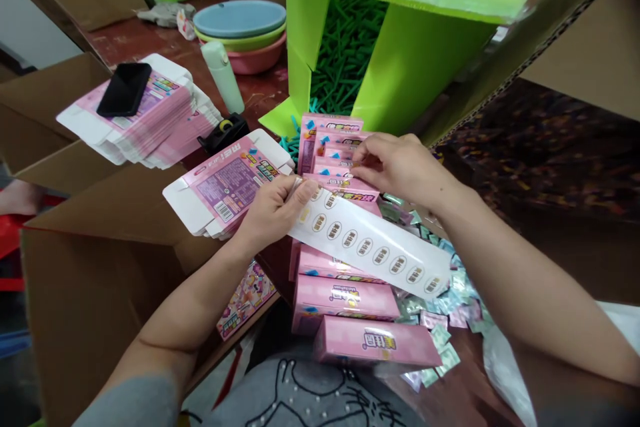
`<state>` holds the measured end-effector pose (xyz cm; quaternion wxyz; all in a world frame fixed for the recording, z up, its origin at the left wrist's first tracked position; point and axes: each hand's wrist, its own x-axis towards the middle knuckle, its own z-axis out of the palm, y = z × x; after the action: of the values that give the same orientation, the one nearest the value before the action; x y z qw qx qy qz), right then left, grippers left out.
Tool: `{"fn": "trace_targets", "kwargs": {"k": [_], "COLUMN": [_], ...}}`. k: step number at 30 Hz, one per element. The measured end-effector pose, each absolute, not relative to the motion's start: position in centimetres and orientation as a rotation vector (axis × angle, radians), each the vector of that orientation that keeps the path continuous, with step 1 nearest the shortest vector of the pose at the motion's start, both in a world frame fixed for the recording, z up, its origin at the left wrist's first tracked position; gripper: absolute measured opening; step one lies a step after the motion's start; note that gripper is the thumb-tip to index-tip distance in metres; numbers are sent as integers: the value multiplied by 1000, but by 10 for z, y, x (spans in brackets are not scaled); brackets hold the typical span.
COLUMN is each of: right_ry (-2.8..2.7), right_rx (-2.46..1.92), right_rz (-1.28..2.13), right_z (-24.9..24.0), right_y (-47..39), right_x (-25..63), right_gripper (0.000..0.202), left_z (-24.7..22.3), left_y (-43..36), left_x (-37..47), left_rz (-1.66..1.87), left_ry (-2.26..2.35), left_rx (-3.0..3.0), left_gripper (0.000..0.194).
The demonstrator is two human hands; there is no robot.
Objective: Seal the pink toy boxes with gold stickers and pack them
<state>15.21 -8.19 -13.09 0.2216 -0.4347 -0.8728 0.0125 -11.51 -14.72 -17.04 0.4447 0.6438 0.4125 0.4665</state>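
My left hand [274,207] is closed on one end of a white sheet of stickers [373,243], thumb on top. Oval gold-printed labels run along the sheet, which slants down to the right above a row of pink boxes [345,297]. My right hand [395,163] is at the far part of that row, its thumb and forefinger pinched together at a pink box [333,167]. Whether a sticker is between those fingertips is too small to tell. To the left of my left hand lies a stack of flattened pink cartons [225,180].
A black phone [124,89] rests on another carton stack [170,120]. Beside it are a tape dispenser [225,131] and a pale green bottle [223,77]. Small shiny packets [457,290] spread at right. Green pieces [350,47] fill a bright green box [415,60]. Coloured basins [240,20] stand behind.
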Motion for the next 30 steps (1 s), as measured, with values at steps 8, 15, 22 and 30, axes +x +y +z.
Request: {"fn": "trace_targets", "kwargs": {"k": [8,15,22,30], "right_ry": [-2419,-2268,-2165,-2322], "right_rx": [-1190,-755,-1058,-1359], "right_rz": [-92,551,358,-8], "right_z": [-138,-110,-113,-141], "right_y": [-94,-121,-84,-53], "right_x": [158,146,168,166], "right_gripper": [23,19,20,18], "left_z": [-167,-159,-161,-162], "left_y": [-140,-132,-135,-138], "left_x": [-112,-106,-108,-109], "left_rz": [1189,1229,1208,1208], "left_ry": [1072,1070,1077,1075], "left_rx": [1747,2028,2042,2057], "left_gripper": [53,46,43,46]}}
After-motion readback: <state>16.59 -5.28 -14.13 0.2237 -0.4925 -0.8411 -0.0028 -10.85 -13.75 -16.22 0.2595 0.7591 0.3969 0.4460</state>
